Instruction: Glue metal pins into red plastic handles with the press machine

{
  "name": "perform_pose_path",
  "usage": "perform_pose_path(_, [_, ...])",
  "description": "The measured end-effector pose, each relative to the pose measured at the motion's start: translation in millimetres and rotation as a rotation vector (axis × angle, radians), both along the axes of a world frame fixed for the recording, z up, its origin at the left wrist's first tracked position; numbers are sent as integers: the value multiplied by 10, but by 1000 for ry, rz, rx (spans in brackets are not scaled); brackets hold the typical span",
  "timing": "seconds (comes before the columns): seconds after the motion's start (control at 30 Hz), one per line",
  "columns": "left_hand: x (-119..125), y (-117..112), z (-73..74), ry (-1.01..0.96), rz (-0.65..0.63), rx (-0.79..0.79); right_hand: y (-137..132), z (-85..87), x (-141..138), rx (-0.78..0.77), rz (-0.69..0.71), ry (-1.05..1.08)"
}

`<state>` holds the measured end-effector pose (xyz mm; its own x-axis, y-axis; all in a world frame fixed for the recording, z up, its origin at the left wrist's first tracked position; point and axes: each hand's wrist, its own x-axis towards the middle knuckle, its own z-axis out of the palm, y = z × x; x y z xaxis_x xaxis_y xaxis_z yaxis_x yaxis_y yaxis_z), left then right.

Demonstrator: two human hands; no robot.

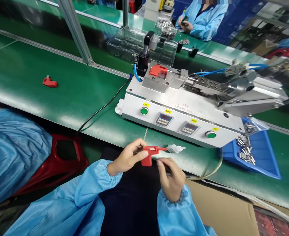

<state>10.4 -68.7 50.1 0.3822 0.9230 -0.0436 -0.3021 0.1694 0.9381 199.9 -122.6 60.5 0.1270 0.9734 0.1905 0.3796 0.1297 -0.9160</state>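
My left hand (129, 156) pinches a red pistol-shaped plastic part (147, 160) between thumb and fingers, its thin barrel end pointing right. Just below and to the right of that part is my right hand (172, 177), with thumb and forefinger brought together; whatever lies between them, if anything, is too small to make out. A small whitish squeeze bottle (175, 148) lies on the bench behind the barrel tip. Beyond my left fingers a thin metal rod (145, 133) shows. Another red part (158, 70) sits in the metal fixture of the bench machine (183, 114).
At right, a blue bin (269, 157) holds many metal cylinders. A red piece (50, 82) lies on the green bench (97, 85) at left. A black cable (105, 106) runs to the machine. A red stool (70, 157) and a blue-clad person (18, 154) are at left; another person (205, 19) works opposite.
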Motion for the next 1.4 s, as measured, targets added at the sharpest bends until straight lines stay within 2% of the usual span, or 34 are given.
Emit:
perform_pose_path(0.07, [-16, 77, -19, 43, 62, -21, -3, -87, 175, 277, -269, -194])
perform_pose_path(0.1, [-14, 124, -36, 52, 81, -28, 21, -138, 267, 350, -374, -226])
perform_pose_path(0.17, [17, 223, -82, 50, 78, -44, 109, -238, 425, 333, -465, -213])
perform_pose_path(0.3, [143, 362, -181, 21, 28, -81, 320, -362, 540, 84, -278, -244])
perform_pose_path(0.4, [196, 379, -224, 13, 43, -75, 407, -371, 493, 65, -200, -253])
perform_pose_path(0.5, [177, 346, -239, 40, 22, -61, 439, -344, 454, 37, -143, -91])
perform_pose_path(0.6, [137, 318, -236, 99, -6, -13, 473, -324, 466, -30, -9, 72])
perform_pose_path(0.67, [118, 326, -228, 133, 32, 29, 510, -326, 477, -54, 51, 119])
perform_pose_path(0.8, [91, 399, -207, 145, 130, 39, 570, -331, 458, -59, 33, 307])
perform_pose_path(0.9, [75, 451, -194, 113, 102, 0, 571, -304, 447, -100, 33, 508])
perform_pose_path(1.0, [64, 477, -189, 77, 32, -55, 557, -274, 463, -119, 24, 623])
perform_pose_path(1.1, [59, 487, -197, 72, -21, -101, 562, -278, 492, -86, -11, 696])
perform_pose_path(1.23, [78, 479, -219, 81, -9, -113, 589, -293, 514, -60, -33, 722])
perform_pose_path(1.4, [82, 453, -200, 134, -9, -99, 608, -239, 497, -156, -18, 720])
